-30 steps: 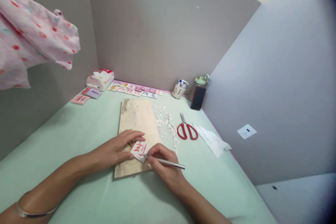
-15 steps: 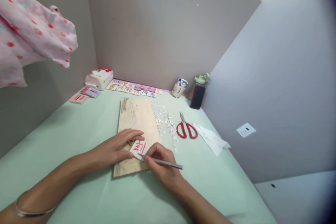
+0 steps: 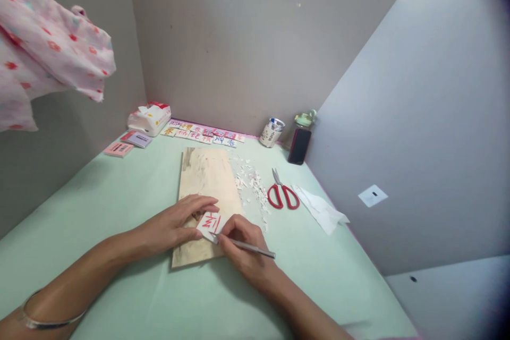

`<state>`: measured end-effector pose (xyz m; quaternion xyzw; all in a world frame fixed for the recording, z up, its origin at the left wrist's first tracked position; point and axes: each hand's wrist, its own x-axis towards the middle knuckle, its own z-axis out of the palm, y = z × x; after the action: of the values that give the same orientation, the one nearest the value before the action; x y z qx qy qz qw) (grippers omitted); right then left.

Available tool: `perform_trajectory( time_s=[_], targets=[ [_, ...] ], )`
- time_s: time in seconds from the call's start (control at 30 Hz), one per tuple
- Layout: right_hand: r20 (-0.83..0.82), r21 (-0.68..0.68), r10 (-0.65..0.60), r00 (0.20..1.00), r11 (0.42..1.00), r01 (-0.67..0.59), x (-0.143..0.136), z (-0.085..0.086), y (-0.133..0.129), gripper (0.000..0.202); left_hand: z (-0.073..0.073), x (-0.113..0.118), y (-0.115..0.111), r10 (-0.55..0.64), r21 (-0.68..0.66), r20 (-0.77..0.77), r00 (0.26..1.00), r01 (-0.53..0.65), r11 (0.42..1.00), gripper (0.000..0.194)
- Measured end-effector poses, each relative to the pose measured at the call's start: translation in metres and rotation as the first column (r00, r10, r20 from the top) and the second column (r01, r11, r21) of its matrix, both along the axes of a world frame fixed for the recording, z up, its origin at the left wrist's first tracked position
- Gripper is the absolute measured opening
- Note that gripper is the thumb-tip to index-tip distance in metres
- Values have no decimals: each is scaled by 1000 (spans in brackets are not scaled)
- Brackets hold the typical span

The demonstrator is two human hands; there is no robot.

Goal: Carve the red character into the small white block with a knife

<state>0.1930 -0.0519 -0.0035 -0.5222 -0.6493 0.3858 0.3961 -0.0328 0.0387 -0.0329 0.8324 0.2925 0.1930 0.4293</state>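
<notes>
A small white block [image 3: 208, 224] with red strokes on its top lies on the pale wooden board [image 3: 207, 170]. My left hand [image 3: 179, 226] grips the block between thumb and fingers at its left and far side. In my right hand [image 3: 243, 244] is a slim metal craft knife [image 3: 255, 248], held like a pen. Its tip touches, or is very near, the block's near right part. White shavings [image 3: 253, 183] are scattered on the table just right of the board.
Red-handled scissors [image 3: 282, 196] and a white tissue [image 3: 319, 210] lie to the right. Behind stand a can [image 3: 272, 133], a phone [image 3: 300, 146] against a bottle [image 3: 306, 118], rows of lettered pieces [image 3: 203, 132] and a tissue pack [image 3: 149, 119]. Two small blocks [image 3: 118, 149] lie at left.
The view has shifted very slightly. Both hands keep their hold on the block and the knife, and nothing else has visibly moved.
</notes>
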Motion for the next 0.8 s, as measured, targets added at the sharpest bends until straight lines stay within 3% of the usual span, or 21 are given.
perform_trajectory(
  time_s=[0.8],
  targets=[
    [15,4,83,996,997,-83,4,7,0,16,10,2,0,-23,-38,-6,1000,23,999,62]
  ],
)
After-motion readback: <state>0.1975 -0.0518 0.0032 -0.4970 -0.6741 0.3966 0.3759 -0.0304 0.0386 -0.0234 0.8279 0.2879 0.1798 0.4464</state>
